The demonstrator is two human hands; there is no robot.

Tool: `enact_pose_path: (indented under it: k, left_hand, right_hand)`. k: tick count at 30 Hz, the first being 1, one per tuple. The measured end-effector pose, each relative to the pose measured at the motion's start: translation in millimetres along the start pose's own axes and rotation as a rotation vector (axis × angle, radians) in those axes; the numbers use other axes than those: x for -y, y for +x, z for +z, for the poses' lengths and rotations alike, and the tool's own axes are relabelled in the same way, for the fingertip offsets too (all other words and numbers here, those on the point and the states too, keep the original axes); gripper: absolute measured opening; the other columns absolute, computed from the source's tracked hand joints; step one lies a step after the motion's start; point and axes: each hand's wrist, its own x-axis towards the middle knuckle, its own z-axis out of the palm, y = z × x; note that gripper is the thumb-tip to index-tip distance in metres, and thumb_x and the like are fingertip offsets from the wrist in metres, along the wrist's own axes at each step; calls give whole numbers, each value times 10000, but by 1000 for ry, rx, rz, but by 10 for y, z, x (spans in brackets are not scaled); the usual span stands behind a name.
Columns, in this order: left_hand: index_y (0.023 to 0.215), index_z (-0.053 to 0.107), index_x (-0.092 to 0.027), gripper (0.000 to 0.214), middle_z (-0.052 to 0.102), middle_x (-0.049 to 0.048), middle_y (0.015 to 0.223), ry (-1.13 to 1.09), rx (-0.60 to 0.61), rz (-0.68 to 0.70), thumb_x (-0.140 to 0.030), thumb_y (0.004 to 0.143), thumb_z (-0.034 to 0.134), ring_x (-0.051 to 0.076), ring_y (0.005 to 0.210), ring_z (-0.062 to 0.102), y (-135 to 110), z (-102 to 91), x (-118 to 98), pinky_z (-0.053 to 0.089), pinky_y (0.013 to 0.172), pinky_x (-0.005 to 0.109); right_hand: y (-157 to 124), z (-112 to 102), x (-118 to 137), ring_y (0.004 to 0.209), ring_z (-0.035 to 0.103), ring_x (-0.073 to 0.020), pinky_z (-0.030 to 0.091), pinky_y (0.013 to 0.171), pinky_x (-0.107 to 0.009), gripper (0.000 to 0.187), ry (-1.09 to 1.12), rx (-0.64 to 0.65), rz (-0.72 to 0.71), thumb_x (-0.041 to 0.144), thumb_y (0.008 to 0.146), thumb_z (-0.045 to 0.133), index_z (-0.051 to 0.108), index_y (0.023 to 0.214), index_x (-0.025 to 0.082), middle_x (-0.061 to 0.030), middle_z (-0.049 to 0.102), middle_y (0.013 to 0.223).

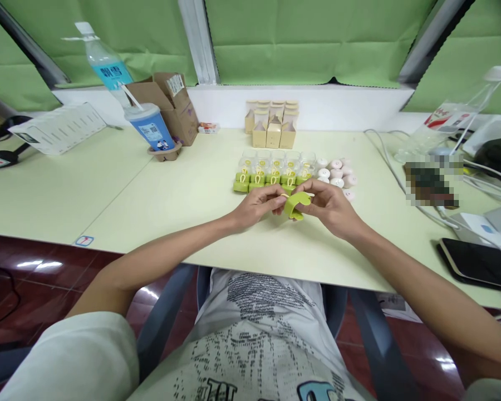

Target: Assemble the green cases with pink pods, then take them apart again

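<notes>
Two-handed grip: left hand (pixel 253 210) and right hand (pixel 334 209) pinch a curled green piece (pixel 293 205) between them above the surface (pixel 179 186), near clear containers (pixel 276 161); slackness on either side could let it spring away.

On the table (pixel 183 206), boxes (pixel 274 136) are standing at the back, cases (pixel 275 162) are sitting before them, and rounds (pixel 336 172) are lying just right of the cases. The left hand (pixel 254 207) and right hand (pixel 332 207) are holding a flap (pixel 293 205) before the cases. Left of the boxes, a carton (pixel 186 117) is standing beside a cup (pixel 152 131); a bottle (pixel 106 64) is standing behind the cup. Far right, a phone (pixel 480 262) is lying before a second bottle (pixel 446 120).
</notes>
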Motion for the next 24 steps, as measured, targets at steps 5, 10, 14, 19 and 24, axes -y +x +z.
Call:
enact_pose_path:
  k: [5, 10, 14, 19, 24]
  left_hand:
    - [888, 718, -202, 469, 666, 5, 824, 4, -9, 13, -647, 1026, 772, 130, 760, 627, 33, -4, -26, 522, 744, 314]
    - [939, 718, -206, 478, 701, 9, 808, 10, -56, 14, -673, 1025, 767, 121, 691, 638, 1, -14, 32, 527, 661, 292]
    - [1079, 740, -220, 467, 700, 0, 789, 28, -161, 24, -686, 1050, 718, 126, 657, 642, 26, -107, 21, 542, 642, 288]
    - [1132, 703, -259, 286, 765, 61, 1128, 370, -668, 111, -530, 1041, 719, 201, 1062, 721, 146, -540, 86, 591, 990, 342]
    - [1260, 639, -269, 300, 653, 106, 1524, 382, -885, -168, -305, 976, 727, 262, 1502, 605, 249, -925, 332, 454, 1308, 395]
  right_hand:
    - [-12, -15, 31, 768, 759, -158, 698, 743, -351, 421, 39, 44, -15, 461, 833, 1023, 719, 1025, 242, -30, 801, 1071]
    - [-15, -26, 58, 867, 826, -203, 734, 841, -420, 420, 51, 102, 22, 522, 899, 964, 731, 1120, 253, -69, 830, 1196]
    - [0, -213, 147, 903, 838, -247, 736, 844, -466, 478, -52, 29, -42, 624, 869, 962, 770, 1129, 271, -72, 841, 1134]
    - [44, -537, 50, 783, 781, -237, 694, 778, -447, 441, -648, -198, -269, 641, 887, 933, 828, 1053, 247, -100, 821, 1083]
    - [92, -642, -255, 705, 706, -226, 628, 713, -440, 274, -1122, -92, -309, 415, 1065, 701, 842, 1095, 182, -151, 795, 1091]
